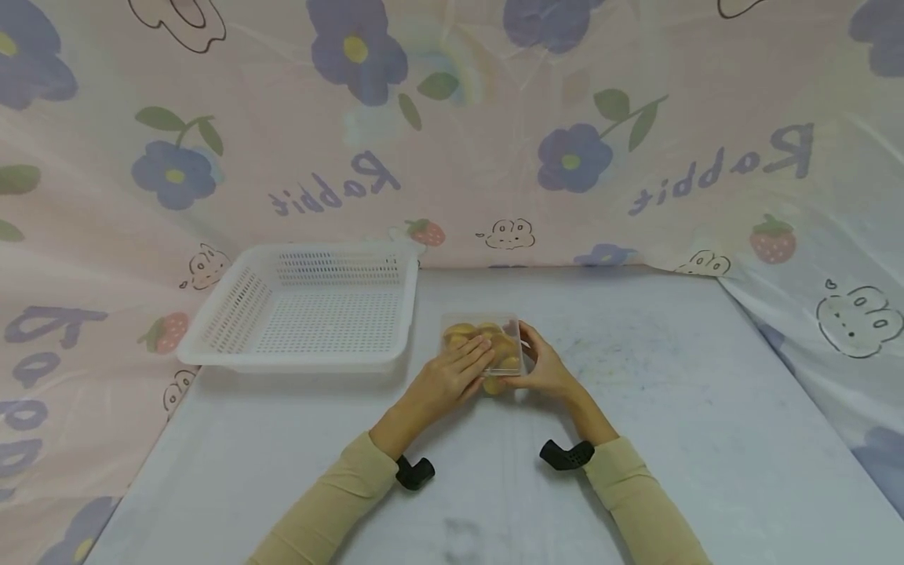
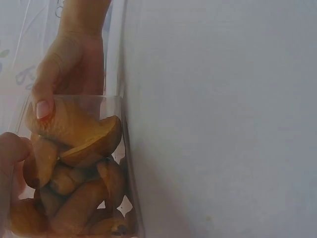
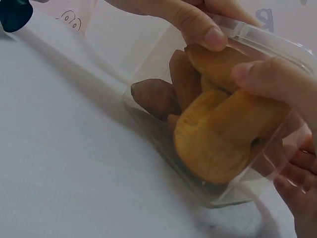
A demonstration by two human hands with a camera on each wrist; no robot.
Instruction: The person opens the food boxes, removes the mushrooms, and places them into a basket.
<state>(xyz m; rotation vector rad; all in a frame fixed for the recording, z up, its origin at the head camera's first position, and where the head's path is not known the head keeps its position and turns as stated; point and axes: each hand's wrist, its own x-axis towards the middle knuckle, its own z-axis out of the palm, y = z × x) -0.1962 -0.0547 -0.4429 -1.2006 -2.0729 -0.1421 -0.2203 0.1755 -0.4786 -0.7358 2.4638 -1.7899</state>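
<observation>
A clear plastic box point(image 1: 521, 349) full of yellow-brown mushrooms point(image 3: 213, 129) stands on the white table between both hands. One large mushroom shows its rounded cap in the right wrist view. My left hand point(image 1: 452, 373) lies across the top of the mushrooms with its fingers straight and together. From the right side, my right hand point(image 1: 547, 369) grips the box. Its thumb point(image 3: 262, 79) reaches over onto the mushrooms, while other fingers stay outside the wall. In the left wrist view the packed mushrooms point(image 2: 79, 198) show through the wall.
A white perforated basket point(image 1: 300, 363) stands at the back left of the table point(image 1: 636, 471). Behind and at the sides hangs a printed cloth point(image 1: 452, 157) with flowers and rabbits. Black curved pieces point(image 1: 567, 455) sit at both wrists.
</observation>
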